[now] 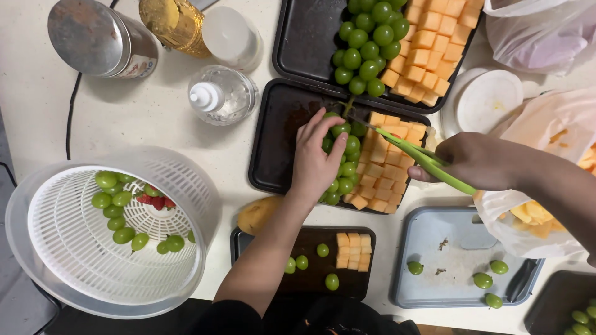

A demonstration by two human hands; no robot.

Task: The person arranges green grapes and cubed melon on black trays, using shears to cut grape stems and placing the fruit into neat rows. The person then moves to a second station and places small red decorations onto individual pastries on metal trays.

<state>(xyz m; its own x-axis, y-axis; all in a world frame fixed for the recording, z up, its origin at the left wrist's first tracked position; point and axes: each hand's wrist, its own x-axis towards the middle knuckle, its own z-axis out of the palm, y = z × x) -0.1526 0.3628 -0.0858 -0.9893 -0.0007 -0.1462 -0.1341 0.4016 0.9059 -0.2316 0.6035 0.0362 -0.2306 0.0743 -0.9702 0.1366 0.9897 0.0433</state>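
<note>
Right now the left hand (315,160) rests on a bunch of green grapes (341,162) lying in the middle black tray (273,149), its fingers (323,127) curled over the top of the bunch and gripping it. The grapes lie just beside rows of orange melon cubes (385,164) that fill the right half of the same tray. The right hand (475,160) is clenched around the handles of green scissors (422,158), whose blades point toward the stem at the top of the bunch, near the left fingertips.

Above, a second black tray (304,43) holds another grape bunch and more cubes. On the pale surface (37,105) to the left stands a white salad spinner basket (105,236) with loose grapes and a few strawberries inside. Nearer the person, a small dark tray (310,276) carries a few grapes and cubes, and a grey cutting board (459,260) has four loose grapes on it.
</note>
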